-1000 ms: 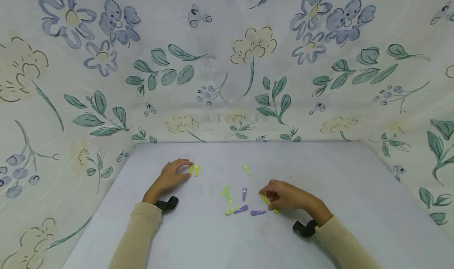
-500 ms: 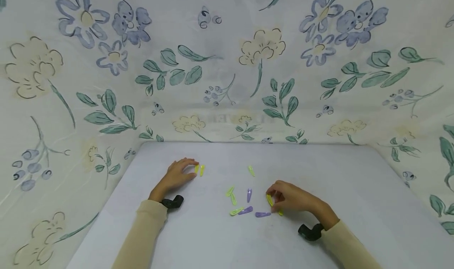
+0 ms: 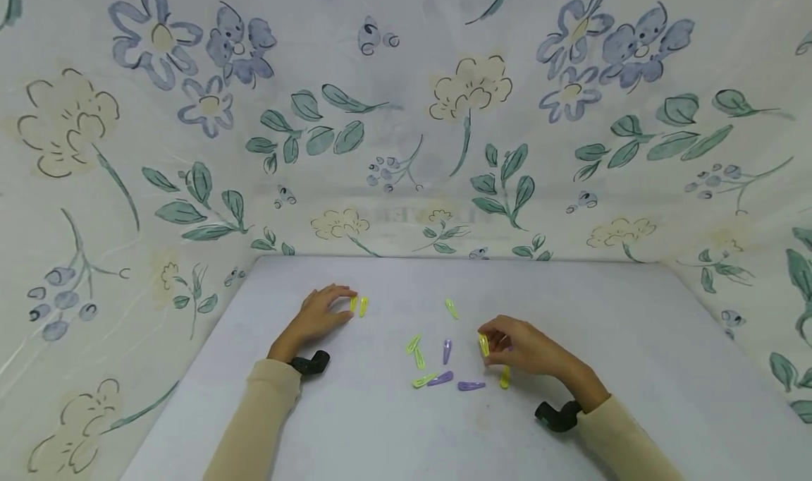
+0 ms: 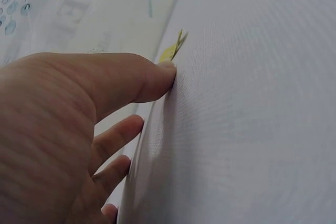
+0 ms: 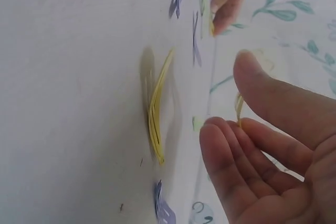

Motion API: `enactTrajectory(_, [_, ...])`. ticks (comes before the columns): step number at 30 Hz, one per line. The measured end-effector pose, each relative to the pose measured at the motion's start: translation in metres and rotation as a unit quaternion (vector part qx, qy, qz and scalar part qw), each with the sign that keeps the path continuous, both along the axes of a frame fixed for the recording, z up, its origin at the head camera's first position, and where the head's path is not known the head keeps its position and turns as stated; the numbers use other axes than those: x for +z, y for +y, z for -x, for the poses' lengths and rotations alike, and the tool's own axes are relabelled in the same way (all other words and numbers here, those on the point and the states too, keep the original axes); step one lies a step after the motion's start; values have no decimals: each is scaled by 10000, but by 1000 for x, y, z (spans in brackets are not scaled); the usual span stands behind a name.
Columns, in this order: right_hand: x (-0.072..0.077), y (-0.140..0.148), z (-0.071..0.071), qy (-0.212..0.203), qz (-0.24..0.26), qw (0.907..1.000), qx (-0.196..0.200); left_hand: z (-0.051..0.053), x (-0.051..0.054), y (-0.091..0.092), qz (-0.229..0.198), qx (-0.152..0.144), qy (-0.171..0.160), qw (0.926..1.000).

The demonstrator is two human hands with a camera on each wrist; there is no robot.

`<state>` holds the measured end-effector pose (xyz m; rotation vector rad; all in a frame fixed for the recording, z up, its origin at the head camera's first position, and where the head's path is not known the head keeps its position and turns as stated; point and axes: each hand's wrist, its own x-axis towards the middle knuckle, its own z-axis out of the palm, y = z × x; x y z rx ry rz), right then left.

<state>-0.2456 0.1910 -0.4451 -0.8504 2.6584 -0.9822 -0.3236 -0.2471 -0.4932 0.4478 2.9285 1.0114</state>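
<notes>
My left hand [image 3: 320,314] rests at the table's left side, its thumb and forefinger touching a yellow snap hair clip [image 3: 353,303]. In the left wrist view the thumb lies against this yellow clip [image 4: 168,53], its forefinger hidden. A second yellow clip [image 3: 364,307] lies just right of it. On the right, my right hand [image 3: 523,345] pinches another yellow hair clip [image 3: 484,344] between thumb and fingers, raised off the table in the right wrist view. Below that hand another yellow clip [image 3: 505,377] lies on the table; a bit of purple shows behind the hand.
Between the hands lie purple clips [image 3: 447,351] and light green clips [image 3: 420,358], several in all. One green clip [image 3: 451,308] lies farther back. A flowered cloth [image 3: 406,128] hangs behind the white table [image 3: 380,431].
My right hand has picked the yellow clip up off the table, uncovering the yellow clip below. The left hand stays at its clip. The head view has shifted slightly.
</notes>
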Motion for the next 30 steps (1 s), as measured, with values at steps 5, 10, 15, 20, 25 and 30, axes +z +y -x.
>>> enactTrajectory(5, [1, -8, 3, 220, 114, 9997, 35, -4, 3, -3, -37, 36, 47, 10000])
enactTrajectory(10, [-1, -16, 6, 87, -49, 9999, 8, -4, 3, -2, 26, 3, 8, 10000])
enactTrajectory(15, [1, -23, 12, 168, -104, 9997, -111, -2, 1, 0, 105, 2, -27, 9999])
enactTrajectory(20, [2, -33, 23, 290, -195, 9994, -59, 0, 2, 0, 193, 29, 35, 9998])
enactTrajectory(25, [5, -46, 35, 436, -185, 9989, -30, -1, 5, 1, 199, 2, 64, 9998])
enactTrajectory(30, [8, -59, 44, 477, -91, 9988, -85, -5, 7, 3, 91, 3, 26, 10000])
